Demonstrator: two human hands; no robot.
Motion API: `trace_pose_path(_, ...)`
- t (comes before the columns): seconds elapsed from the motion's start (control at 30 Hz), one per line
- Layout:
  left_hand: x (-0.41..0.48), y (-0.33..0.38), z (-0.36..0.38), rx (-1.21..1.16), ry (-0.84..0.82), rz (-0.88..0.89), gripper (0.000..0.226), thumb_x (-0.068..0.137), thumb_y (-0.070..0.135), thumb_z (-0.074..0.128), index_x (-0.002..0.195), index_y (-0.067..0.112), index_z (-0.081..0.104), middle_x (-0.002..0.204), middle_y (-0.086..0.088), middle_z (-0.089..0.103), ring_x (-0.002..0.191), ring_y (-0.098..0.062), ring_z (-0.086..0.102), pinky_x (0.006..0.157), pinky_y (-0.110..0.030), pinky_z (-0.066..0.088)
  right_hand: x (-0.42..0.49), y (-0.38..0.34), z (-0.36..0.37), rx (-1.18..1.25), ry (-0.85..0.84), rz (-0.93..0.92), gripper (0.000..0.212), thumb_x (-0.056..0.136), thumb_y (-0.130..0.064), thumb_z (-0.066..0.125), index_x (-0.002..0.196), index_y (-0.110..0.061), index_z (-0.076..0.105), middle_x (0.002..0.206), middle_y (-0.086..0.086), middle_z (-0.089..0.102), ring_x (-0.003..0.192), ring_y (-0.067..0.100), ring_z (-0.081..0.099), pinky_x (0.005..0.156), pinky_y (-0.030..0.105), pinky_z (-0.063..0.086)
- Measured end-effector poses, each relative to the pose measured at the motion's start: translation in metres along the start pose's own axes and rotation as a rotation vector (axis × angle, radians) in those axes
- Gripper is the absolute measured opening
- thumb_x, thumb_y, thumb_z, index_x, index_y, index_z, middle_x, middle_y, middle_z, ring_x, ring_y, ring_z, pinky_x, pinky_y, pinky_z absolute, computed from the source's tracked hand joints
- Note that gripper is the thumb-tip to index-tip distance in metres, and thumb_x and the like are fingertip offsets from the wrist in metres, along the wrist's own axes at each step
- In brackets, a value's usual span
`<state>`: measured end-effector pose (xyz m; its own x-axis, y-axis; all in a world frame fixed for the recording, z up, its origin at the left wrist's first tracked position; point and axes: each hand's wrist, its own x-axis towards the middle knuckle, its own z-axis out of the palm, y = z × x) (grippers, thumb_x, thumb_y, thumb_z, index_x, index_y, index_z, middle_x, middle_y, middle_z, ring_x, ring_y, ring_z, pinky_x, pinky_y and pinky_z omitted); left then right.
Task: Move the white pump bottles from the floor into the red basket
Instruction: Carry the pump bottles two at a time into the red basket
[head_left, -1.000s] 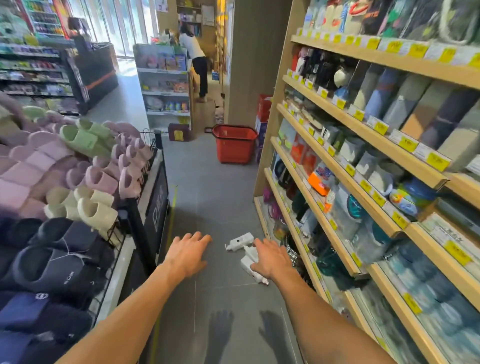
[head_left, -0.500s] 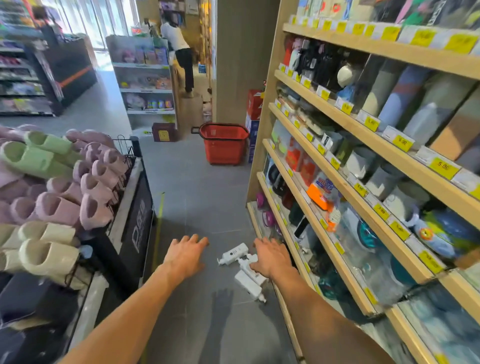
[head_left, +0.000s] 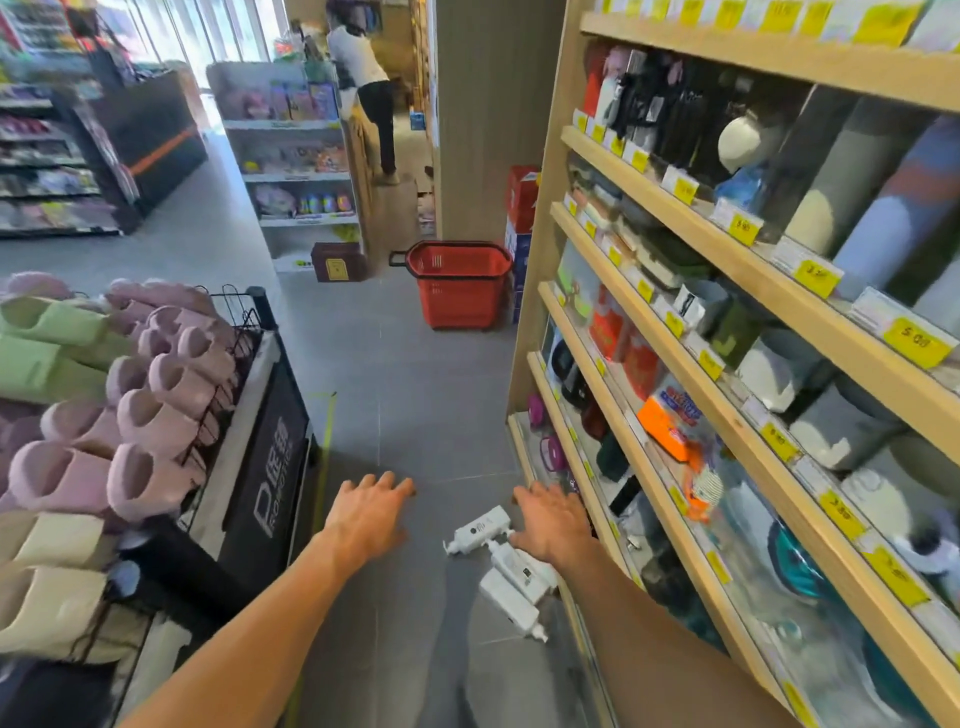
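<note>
Between slipper rack and shelves, left hand (head_left: 371, 514) and right hand (head_left: 553, 522), fingers spread and empty, reach toward white pump bottles (head_left: 511, 571) lying on the floor (head_left: 415, 395), red basket (head_left: 458, 283) well beyond.

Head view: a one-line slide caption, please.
Left hand and right hand reach for three white plastic pump bottles on the grey floor; red plastic basket stands beyond.

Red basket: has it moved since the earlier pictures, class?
No. The red basket stands at the same spot beside the wooden shelving's end; only the camera shifted.
</note>
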<state>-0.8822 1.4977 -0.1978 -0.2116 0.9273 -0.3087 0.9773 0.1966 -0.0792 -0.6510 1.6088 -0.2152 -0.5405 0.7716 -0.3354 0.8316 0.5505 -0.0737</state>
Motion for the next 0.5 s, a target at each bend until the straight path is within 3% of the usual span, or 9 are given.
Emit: trace_pose_path(0.5,0.149,-0.076,-0.009,0.001,-0.091,0.118,0.064,0.088,0.042,0.064,0.145,0.032,0.037,0.143,0.0,0.046,0.132,-0.026,0.046,0.104,-0.042,0.039,0.124,-0.019,-0.01,0.064,-0.044,0.111,0.054,0.09,-0.044,0.07,0.136,-0.023,0.052,0.14,0.004,0.056,0.129,0.029,0.05,0.108,0.045,0.042)
